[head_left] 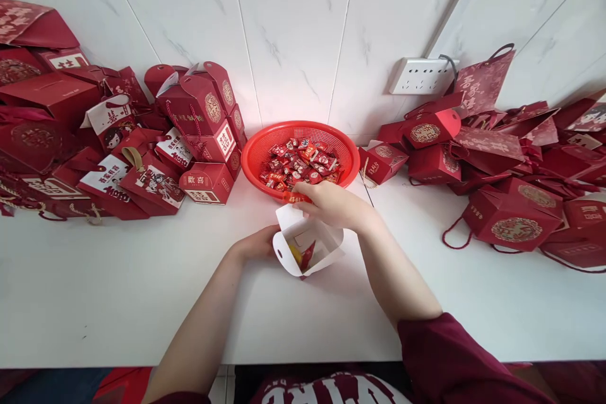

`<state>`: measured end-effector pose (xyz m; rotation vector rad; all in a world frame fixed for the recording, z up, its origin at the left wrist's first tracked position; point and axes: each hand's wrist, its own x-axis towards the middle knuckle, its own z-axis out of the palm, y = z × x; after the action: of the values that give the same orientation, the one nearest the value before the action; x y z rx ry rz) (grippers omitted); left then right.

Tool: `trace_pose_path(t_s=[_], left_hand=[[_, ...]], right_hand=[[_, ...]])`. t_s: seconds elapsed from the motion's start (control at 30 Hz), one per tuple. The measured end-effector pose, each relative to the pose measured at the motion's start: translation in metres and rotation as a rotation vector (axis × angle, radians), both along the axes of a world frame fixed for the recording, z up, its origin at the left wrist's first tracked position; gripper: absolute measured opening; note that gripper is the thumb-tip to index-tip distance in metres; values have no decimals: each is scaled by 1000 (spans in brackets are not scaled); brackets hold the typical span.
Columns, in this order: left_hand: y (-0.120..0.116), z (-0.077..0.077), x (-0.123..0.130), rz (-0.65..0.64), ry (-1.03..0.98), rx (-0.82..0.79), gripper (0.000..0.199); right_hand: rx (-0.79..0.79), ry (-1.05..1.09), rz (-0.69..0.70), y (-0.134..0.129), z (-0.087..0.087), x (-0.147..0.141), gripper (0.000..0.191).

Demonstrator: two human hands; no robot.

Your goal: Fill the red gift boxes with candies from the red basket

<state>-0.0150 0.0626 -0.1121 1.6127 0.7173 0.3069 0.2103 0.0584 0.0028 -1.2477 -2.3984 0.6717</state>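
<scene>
An opened gift box (331, 259), white inside and dark red outside, stands in front of me with its flaps up. Inside it lie a red wrapped candy (307, 255) and something yellow (296, 254). My left hand (258, 243) holds the box from its left side, its fingertips hidden behind the flap. Above the box's far edge, my right hand (326, 202) pinches a red wrapped candy (294, 197) with gold print. Just beyond is a red plastic basket (348, 139) with many small wrapped candies (303, 161) in it.
Dark red gift boxes are heaped on the left (52, 101), with a stack of folded boxes (203, 110) beside the basket. More boxes (514, 214) pile up on the right. A power strip (419, 76) is fixed to the tiled wall (293, 31) behind the white table (142, 290).
</scene>
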Motion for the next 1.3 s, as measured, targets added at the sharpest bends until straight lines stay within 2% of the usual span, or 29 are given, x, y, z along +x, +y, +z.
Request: trace_pose_path(t_s=[0.1,0.2,0.47,0.6,0.73,0.97,1.17,1.3], left_hand=[[-1,5,1,-2,-16,16,51],[-2,6,1,-3,-27,23,53],[-1,3,-1,-19,-21,-7,57],[-2,6,0,-28,-10,-25,60],[0,3,0,-32,-2,-37,60],[1,-4,-3,8,18,-34,59],[-5,10,4,1,-40,-37,58],[-12,22,3,51,-111,-43,64]], right_hand=[[69,-10,-48,-2,1,3,13],[89,45,6,-5,6,11,14],[-92,13,120,-10,16,27,34],[-184,4,81,-9,17,31,35],[-199,9,51,-9,16,32,27],[-71,35,50,-10,13,32,21],[35,211,-20,-19,13,36,18],[137,251,-88,-29,-1,52,26]])
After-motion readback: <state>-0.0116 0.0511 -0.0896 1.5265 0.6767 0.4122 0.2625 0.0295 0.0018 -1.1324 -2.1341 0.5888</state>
